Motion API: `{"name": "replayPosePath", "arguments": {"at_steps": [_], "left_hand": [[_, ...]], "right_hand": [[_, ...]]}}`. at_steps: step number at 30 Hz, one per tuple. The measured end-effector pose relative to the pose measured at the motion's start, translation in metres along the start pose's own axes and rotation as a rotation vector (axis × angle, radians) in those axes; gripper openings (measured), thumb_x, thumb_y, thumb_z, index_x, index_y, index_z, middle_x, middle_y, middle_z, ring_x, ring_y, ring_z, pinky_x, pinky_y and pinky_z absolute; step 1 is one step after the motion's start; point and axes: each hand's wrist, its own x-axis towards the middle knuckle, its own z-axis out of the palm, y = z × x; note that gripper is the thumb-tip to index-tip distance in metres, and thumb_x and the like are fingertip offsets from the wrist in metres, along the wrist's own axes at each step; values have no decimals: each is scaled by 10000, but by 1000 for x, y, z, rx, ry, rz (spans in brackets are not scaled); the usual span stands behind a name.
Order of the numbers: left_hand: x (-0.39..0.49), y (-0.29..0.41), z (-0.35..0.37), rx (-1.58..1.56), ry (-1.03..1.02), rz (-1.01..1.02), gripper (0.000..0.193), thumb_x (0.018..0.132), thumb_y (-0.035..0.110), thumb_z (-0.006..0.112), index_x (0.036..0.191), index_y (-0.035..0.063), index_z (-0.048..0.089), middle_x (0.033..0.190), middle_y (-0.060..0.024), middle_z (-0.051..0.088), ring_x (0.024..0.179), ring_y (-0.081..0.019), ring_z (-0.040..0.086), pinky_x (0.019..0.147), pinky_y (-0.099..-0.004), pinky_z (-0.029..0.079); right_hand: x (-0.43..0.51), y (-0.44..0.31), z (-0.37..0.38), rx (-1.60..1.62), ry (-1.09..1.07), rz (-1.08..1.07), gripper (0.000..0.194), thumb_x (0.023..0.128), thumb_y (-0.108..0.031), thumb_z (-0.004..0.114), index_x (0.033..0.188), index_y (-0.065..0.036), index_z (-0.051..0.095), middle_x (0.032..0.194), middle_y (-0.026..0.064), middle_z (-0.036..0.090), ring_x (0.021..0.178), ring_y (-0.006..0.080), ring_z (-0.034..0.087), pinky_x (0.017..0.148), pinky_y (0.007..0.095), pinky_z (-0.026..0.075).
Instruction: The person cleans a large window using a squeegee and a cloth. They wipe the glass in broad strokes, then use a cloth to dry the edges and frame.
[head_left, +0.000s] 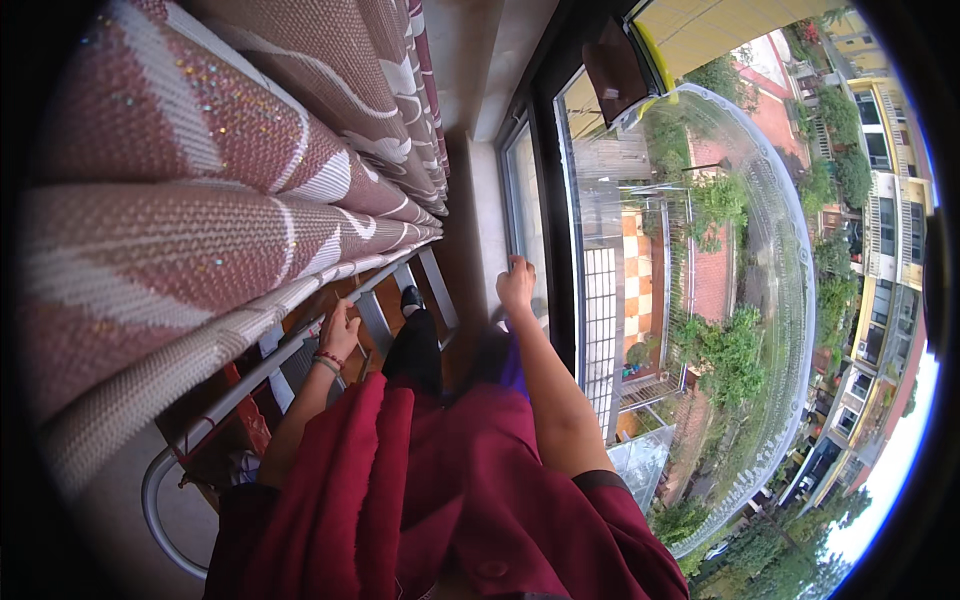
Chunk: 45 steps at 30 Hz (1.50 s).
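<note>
Near the metal rail of a stepladder (232, 390), beside the patterned curtain (247, 262), is my left hand (341, 330), with bead bracelets at the wrist; whether its fingers grip the rail cannot be told. My right hand (517, 285) is raised by the dark window frame (559, 262), over the pale sill (491, 217), with its fingers curled; nothing shows clearly in it. A blurred purple item (514, 364) lies below the right forearm. High on the window glass sits a yellow and dark device (630, 67), above a wet, foamy curved streak (799, 270).
Ladder steps (373, 322) lie below, with a black shoe (411, 298) beside them. Curtain folds crowd the left side. A red cloth (337, 480) hangs over my front. Beyond the glass are a courtyard, trees and buildings (885, 225). A curved metal ladder end (154, 510) is at lower left.
</note>
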Motion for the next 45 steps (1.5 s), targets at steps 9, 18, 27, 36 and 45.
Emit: {"name": "replayPosePath", "arguments": {"at_steps": [9,18,27,36,45], "left_hand": [[-70,-219,74,262,276,-299,326,832,239,683,955,15,480,944,-209,551,889,-380,547,794,-460,438],[-46,-196,75,674,919,-342,554,744,517,732,996,81,501,982,-157,480,965,-365,489,813,-499,384],[-51,-189,67,672,1007,-183,526,729,459,762,990,104,474,951,-128,461,923,-352,471,788,-482,361],[-30,-216,90,635,1009,-145,521,726,412,770,1010,90,475,967,-131,457,933,-350,463,748,-455,375],[-28,-211,92,605,967,-60,418,756,350,749,983,85,519,891,-109,500,861,-321,494,738,-433,383]], "right_hand": [[11,48,55,143,-167,212,386,771,-40,511,1151,11,553,1142,258,566,1104,408,505,984,440,397],[23,90,98,175,-124,109,391,785,-24,514,1167,43,556,1093,213,609,925,274,628,814,335,493],[62,70,110,250,-35,10,376,833,-4,503,1209,-16,514,1198,193,542,967,279,591,881,378,472],[129,31,89,401,121,-45,419,900,-27,489,1318,-25,450,1298,176,464,1117,255,574,863,331,495],[131,40,75,421,239,-182,437,856,20,500,1289,-28,462,1212,182,474,1060,267,559,803,338,500]]}}
